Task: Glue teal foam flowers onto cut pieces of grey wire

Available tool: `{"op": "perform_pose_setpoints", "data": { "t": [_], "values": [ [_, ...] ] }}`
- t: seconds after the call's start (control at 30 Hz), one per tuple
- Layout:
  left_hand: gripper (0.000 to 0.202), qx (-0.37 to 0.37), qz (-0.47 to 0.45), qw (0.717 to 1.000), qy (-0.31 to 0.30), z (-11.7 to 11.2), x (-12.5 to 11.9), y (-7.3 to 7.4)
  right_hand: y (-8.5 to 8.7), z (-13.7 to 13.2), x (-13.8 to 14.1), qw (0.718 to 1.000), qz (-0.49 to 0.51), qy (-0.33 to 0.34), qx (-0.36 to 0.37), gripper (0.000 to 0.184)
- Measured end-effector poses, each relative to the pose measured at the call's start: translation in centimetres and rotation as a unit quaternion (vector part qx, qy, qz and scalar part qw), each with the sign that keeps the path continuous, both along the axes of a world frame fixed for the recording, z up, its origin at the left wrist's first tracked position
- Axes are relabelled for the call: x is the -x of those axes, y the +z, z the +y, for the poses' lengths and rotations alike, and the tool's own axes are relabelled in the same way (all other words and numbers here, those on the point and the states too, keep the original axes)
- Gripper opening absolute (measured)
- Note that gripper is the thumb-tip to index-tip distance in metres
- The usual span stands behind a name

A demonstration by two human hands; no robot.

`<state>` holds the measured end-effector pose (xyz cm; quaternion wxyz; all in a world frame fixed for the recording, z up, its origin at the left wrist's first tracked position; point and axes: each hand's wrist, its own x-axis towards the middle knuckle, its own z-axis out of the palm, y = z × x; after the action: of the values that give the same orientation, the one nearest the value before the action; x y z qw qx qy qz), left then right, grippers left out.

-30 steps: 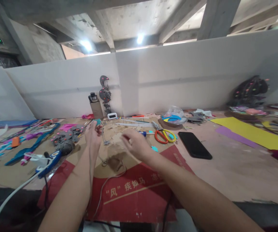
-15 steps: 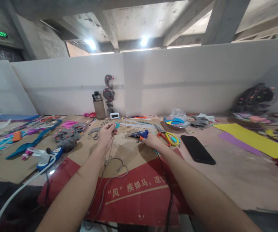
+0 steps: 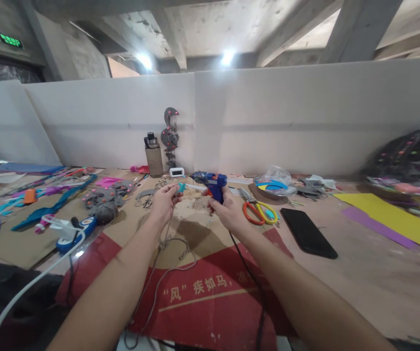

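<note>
Between the fingertips of my left hand (image 3: pixel 165 201) is a small teal piece (image 3: pixel 181 187). A grey cord (image 3: pixel 166 239) hangs below that hand and loops over the cardboard. My right hand (image 3: pixel 226 207) is wrapped round the handle of a blue glue gun (image 3: pixel 215 184), raised above the work surface. The gun's nozzle points left, toward the teal piece but apart from it. Its black cable (image 3: pixel 244 261) runs down beneath my right forearm. Orange and yellow handled scissors (image 3: pixel 264 213) lie just right of my right hand.
A red and brown cardboard sheet (image 3: pixel 210 312) covers the front. A black phone (image 3: pixel 308 231) lies to the right, near a yellow sheet (image 3: pixel 389 214). A bottle (image 3: pixel 154 158) stands by the white partition (image 3: pixel 276 112). At left is a blue power strip (image 3: pixel 80 233) with a white cable.
My right hand has lifted the glue gun off the work surface and turned it upright, nozzle to the left. My left hand still pinches the teal piece. The view has shifted slightly.
</note>
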<state>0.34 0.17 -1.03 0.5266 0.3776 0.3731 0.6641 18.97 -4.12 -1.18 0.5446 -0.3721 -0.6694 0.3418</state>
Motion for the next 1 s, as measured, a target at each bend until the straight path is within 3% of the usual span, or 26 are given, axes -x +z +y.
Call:
{"op": "perform_pose_setpoints", "data": {
  "t": [0.27,0.6,1.0],
  "values": [
    [0.017,0.002,0.008,1.000,-0.010,0.0,0.0,0.2,0.2,-0.6,0.2,0.988,-0.133,-0.065,-0.047,0.025],
    [0.018,-0.020,0.016,0.999,-0.028,-0.2,-0.1,0.0,0.1,-1.0,0.8,0.975,-0.183,-0.092,-0.084,0.027],
    [0.025,-0.021,0.025,0.999,-0.033,-0.3,-0.3,-0.1,0.0,-1.3,0.7,0.970,-0.209,-0.103,-0.073,0.027]
  ]
}}
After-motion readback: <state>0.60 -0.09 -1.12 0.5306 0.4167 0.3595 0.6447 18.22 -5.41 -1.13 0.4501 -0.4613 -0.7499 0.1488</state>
